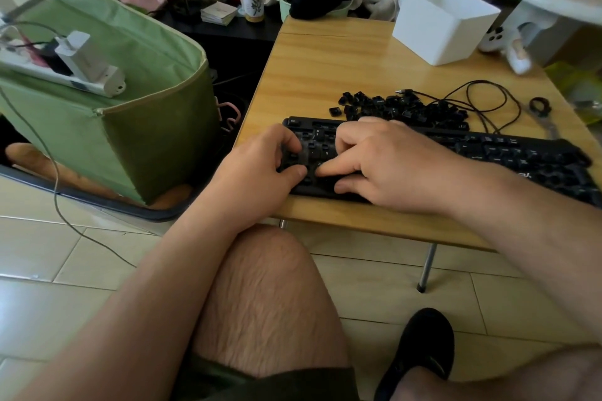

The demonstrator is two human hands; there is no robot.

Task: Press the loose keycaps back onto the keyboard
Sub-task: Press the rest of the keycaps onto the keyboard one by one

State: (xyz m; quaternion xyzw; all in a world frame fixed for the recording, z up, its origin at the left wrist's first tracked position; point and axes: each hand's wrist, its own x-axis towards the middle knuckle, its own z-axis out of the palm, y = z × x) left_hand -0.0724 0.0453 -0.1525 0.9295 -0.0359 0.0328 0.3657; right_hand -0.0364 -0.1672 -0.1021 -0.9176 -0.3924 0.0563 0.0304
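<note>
The black keyboard (pixel 508 156) lies along the near edge of the wooden table (pixel 325 75), slanting away to the right, with its left end partly refitted: a few lettered caps sit in place there, while many open sockets show among them. Just behind it, touching its far edge, the loose keycaps (pixel 397 107) lie in a dark heap, some turned upside down, and one cap rests a little apart at the left of the pile. The left hand (pixel 260 159) grips the keyboard's left end, its fingers curled over the top rows and the thumb laid along the front edge. The right hand (pixel 384 159) rests over the keys beside it, fingers bent downward and the index fingertip pressing on a cap; whether anything is pinched beneath cannot be told. A thin black cable (pixel 482 98) loops behind the heap, a metal wrench (pixel 547 120) lies to its right, and a white box (pixel 446 23) stands at the table's far side.
</note>
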